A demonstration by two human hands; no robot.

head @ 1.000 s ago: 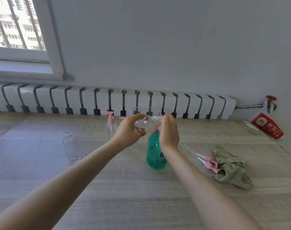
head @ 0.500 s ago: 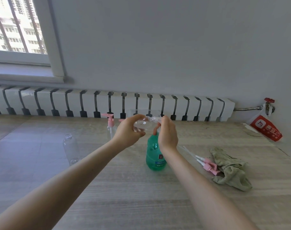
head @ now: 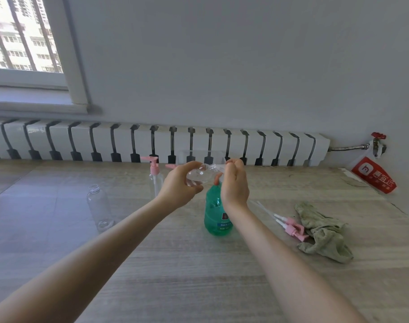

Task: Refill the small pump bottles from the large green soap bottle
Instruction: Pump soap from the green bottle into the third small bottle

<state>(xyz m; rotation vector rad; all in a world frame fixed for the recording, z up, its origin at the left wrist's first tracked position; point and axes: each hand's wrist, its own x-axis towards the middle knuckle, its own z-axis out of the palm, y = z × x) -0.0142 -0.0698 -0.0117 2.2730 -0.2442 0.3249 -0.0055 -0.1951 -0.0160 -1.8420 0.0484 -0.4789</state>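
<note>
hardly shifted since a second back: both hands same spot mid-frame, right hand turned slightly at the neck.

left hand point(head: 180, 185) wrapped round body of small clear bottle point(head: 197, 178), held on its side, neck pointing frame-right. right hand point(head: 235, 185) fingers curled onto the neck end, pinching it; cap or bare thread underneath, cannot tell. bottle up in the air, just above top of large green soap bottle point(head: 216, 215), which stands on table point(head: 198, 276) at centre frame, top hidden behind right hand.

handling, as judgement: small bottle thin plastic, light, probably dents under squeeze, so hold mid-body, gently. green bottle looks well filled, heavier, likely slick if soapy; take round the body below the shoulder, other hand steadying the target.

room: open clear bottle point(head: 99, 210) standing frame-left, well apart. pink-pump bottle point(head: 155, 180) just behind left hand, easy to knock. loose pink pumps point(head: 289, 226) lying frame-right, touching crumpled cloth point(head: 324, 236). far table edge against radiator point(head: 152, 141). best room for tipping: toward lower frame, near side of green bottle.
</note>
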